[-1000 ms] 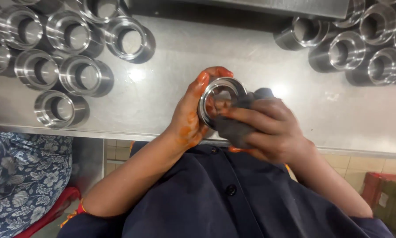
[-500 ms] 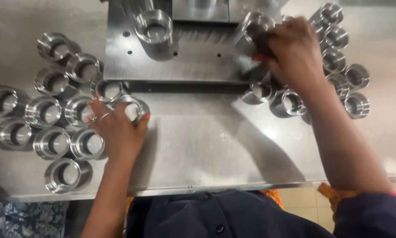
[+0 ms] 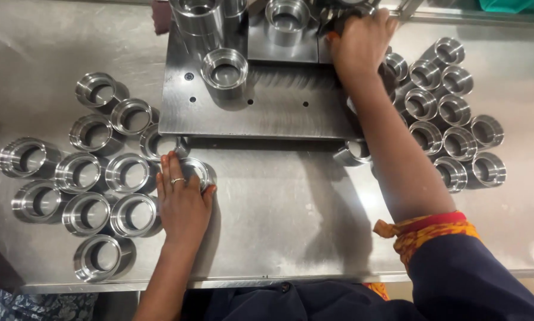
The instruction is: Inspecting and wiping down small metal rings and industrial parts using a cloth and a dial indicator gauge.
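Steel, machined bright, makes up the short ring point(image 3: 197, 171) under the left hand point(image 3: 182, 202); it is a squat hollow cylinder with a turned lip, standing open end up on the counter point(image 3: 291, 214) just below the front edge of the grey plate point(image 3: 267, 107); the palm lies flat over its near side with the fingers spread across the rim, a thin band on one finger, so the grip is a loose cover and not a closed clasp; the forearm comes up from the lower edge, wrist straight. To the left, a cluster of like rings point(image 3: 88, 172) stands in close rows, many touching, their bores dark and their walls mirror-smooth. The counter is brushed sheet metal, scuffed and dully reflective; the plate is thicker, flat, with small drilled holes, and carries one wider ring point(image 3: 224, 70). The right hand point(image 3: 362, 41) reaches far forward to the plate's back corner, knuckles up, fingers curled down over a dark part I cannot make out; whether its grip is closed on anything I cannot tell; the arm stretches long, sleeve dark blue with an orange-red cuff point(image 3: 424, 232). Beside it a second group of rings point(image 3: 451, 119) stands on the right.
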